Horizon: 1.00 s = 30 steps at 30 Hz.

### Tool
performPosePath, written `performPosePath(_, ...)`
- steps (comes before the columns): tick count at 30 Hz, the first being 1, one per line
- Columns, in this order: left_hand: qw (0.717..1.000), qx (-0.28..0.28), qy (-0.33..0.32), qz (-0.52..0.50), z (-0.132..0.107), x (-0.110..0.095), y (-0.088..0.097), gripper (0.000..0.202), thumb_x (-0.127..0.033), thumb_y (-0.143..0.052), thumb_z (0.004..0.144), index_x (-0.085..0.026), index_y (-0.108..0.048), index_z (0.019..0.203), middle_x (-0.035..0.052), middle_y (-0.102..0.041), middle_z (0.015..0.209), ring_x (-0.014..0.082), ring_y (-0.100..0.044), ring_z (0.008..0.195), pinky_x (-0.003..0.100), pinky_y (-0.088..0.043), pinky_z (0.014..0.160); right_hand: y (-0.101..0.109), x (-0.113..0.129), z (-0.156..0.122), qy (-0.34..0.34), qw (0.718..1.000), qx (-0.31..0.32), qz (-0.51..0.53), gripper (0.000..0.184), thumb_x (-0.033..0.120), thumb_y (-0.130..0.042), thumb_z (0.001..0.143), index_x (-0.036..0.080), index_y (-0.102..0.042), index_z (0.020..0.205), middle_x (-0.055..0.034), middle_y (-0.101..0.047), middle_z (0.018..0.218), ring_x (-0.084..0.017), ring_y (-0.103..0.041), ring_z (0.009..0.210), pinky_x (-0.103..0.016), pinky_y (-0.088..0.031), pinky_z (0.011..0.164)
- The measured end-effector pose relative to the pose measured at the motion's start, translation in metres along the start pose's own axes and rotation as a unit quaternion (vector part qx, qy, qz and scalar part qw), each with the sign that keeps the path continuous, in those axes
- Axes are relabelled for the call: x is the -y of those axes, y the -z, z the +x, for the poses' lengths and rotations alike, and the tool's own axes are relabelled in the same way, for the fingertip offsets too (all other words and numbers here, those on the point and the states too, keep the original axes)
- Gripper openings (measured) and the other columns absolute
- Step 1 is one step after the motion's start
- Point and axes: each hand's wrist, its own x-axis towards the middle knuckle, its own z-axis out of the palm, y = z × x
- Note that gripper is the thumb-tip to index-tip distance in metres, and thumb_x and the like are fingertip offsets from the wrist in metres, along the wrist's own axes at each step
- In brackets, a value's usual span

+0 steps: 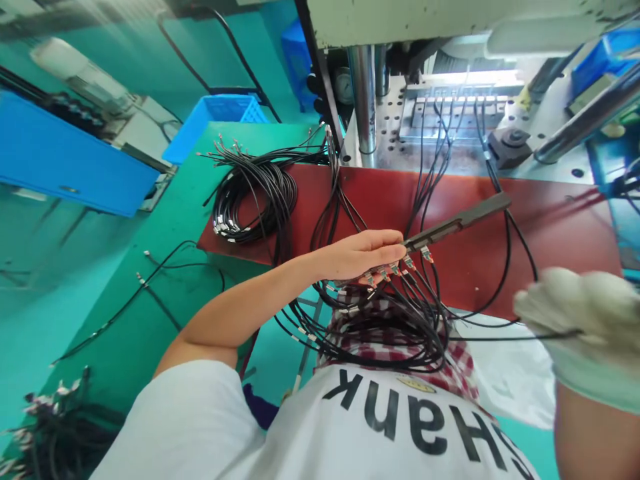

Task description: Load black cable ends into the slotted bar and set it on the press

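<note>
Head view. Left hand [363,253], bare, centre frame: fingers closed on a row of cable ends [395,270] and touching a dark bar [457,223] over the red board [550,233]. Right hand [580,320], gloved, right edge: pinches one black cable [500,338]. Cable coil [250,200] upper left of centre; blue bin [215,120] behind.

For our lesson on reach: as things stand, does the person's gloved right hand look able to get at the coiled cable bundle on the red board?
Probably not easily: the right hand pinches a cable, and the coiled cable bundle lies beyond the left hand.
</note>
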Motion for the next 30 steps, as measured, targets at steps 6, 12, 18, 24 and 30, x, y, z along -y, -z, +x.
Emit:
performPosePath(6, 1.0, 0.003, 0.001, -0.015, 0.006, 0.007, -0.006, 0.039, -0.055, -0.054, 0.094, -0.017, -0.048, 0.09, -0.0041, -0.049, 0.074, 0.003, -0.049, 0.05, 0.012, -0.035, 0.037, -0.066, 0.01, 0.035, -0.099, 0.995, -0.028, 0.019, 0.021, 0.04, -0.076, 0.082, 0.02, -0.068, 0.08, -0.001, -0.061, 0.081, -0.012, -0.05, 0.073, -0.028, -0.038, 0.064)
performPosePath(12, 1.0, 0.004, 0.016, -0.008, 0.008, 0.012, -0.003, 0.041, -0.058, -0.053, 0.093, -0.017, -0.048, 0.091, -0.0043, -0.049, 0.072, 0.0037, -0.05, 0.051, 0.013, -0.036, 0.038, -0.076, 0.007, 0.043, -0.078, 0.996, -0.021, 0.046, 0.02, 0.035, -0.073, 0.084, 0.018, -0.065, 0.076, 0.0003, -0.058, 0.074, -0.011, -0.048, 0.07, -0.026, -0.037, 0.064)
performPosePath(18, 0.996, -0.017, 0.0, 0.086, 0.007, 0.009, -0.004, 0.042, -0.059, -0.049, 0.094, -0.017, -0.047, 0.089, -0.0049, -0.048, 0.07, 0.0037, -0.049, 0.051, 0.013, -0.04, 0.041, -0.076, 0.002, 0.048, -0.104, 0.994, -0.002, 0.04, 0.022, 0.035, -0.072, 0.085, 0.017, -0.064, 0.076, 0.0006, -0.058, 0.075, -0.011, -0.048, 0.071, -0.024, -0.038, 0.065)
performPosePath(24, 0.998, 0.002, 0.022, 0.05, 0.009, 0.012, -0.011, 0.043, -0.06, -0.052, 0.093, -0.017, -0.048, 0.09, -0.0039, -0.048, 0.073, 0.0044, -0.051, 0.054, 0.012, -0.038, 0.04, -0.07, -0.003, 0.043, -0.127, 0.987, 0.011, 0.098, 0.025, 0.034, -0.073, 0.084, 0.016, -0.059, 0.075, 0.0017, -0.053, 0.07, -0.009, -0.045, 0.066, -0.022, -0.035, 0.059)
performPosePath(30, 0.999, -0.015, 0.012, -0.034, 0.013, 0.021, -0.006, 0.041, -0.057, -0.055, 0.092, -0.017, -0.047, 0.09, -0.0042, -0.05, 0.074, 0.003, -0.049, 0.05, 0.013, -0.033, 0.037, -0.068, 0.002, 0.038, -0.143, 0.988, 0.051, 0.029, 0.031, 0.048, -0.065, 0.091, 0.019, -0.069, 0.097, -0.0001, -0.056, 0.079, -0.011, -0.046, 0.071, -0.022, -0.037, 0.063)
